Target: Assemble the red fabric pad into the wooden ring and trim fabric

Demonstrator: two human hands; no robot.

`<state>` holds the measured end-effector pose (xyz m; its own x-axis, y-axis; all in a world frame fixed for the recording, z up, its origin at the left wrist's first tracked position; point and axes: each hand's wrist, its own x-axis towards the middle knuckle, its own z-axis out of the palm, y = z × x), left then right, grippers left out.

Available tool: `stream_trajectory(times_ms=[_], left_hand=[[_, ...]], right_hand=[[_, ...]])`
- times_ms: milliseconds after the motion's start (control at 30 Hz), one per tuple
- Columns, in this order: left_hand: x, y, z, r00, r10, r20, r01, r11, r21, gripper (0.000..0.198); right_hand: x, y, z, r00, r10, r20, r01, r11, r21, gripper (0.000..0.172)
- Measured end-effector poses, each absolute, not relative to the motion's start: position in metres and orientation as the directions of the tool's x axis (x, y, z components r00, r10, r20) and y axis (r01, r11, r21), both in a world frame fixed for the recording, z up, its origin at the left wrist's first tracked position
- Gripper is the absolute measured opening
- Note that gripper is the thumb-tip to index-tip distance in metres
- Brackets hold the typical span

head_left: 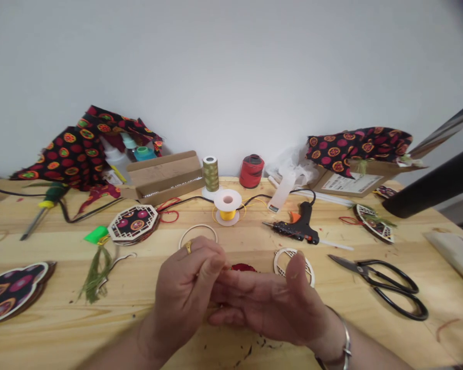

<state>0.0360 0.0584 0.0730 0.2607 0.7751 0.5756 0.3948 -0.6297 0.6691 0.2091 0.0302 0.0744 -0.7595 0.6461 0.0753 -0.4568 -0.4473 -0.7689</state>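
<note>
Both my hands meet low in the middle of the view. My left hand, with a ring, has its thumb pressed against its curled fingers at the fingertips of the other hand; whatever it pinches is hidden. My right hand is turned palm up, fingers stretched out and thumb raised. Just beyond the fingers shows a bit of red material, mostly covered. Close behind my left hand lies a thin wooden ring. A round wooden cutout frame sits partly behind my right thumb.
Scissors and a black glue gun lie to the right. Thread spools, yellow, olive and red, stand at the back. A patterned octagonal ornament, green tassel and screwdriver are left.
</note>
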Motion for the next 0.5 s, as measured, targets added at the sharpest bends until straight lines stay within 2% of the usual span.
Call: stream_trajectory(times_ms=[100,233,333,400,500], left_hand=[[0.035,0.055,0.073,0.333,0.62,0.71,0.45,-0.767,0.459,0.013],[0.04,0.049,0.078,0.367,0.533,0.762,0.544,-0.788,0.289,0.027],[0.044,0.044,0.085,0.409,0.517,0.752,0.552,-0.796,0.247,0.034],[0.048,0.04,0.089,0.433,0.526,0.732,0.526,-0.807,0.269,0.036],[0.054,0.034,0.092,0.45,0.532,0.717,0.481,-0.821,0.307,0.017]], right_hand=[[0.207,0.031,0.072,-0.733,0.677,0.065,-0.456,-0.418,-0.786,0.09],[0.2,0.031,0.071,-0.693,0.719,0.05,-0.463,-0.391,-0.796,0.092],[0.194,0.03,0.075,-0.648,0.76,0.046,-0.453,-0.336,-0.826,0.088],[0.192,0.029,0.076,-0.631,0.774,0.057,-0.408,-0.268,-0.873,0.081],[0.193,0.026,0.073,-0.607,0.79,0.089,-0.329,-0.148,-0.933,0.075]])
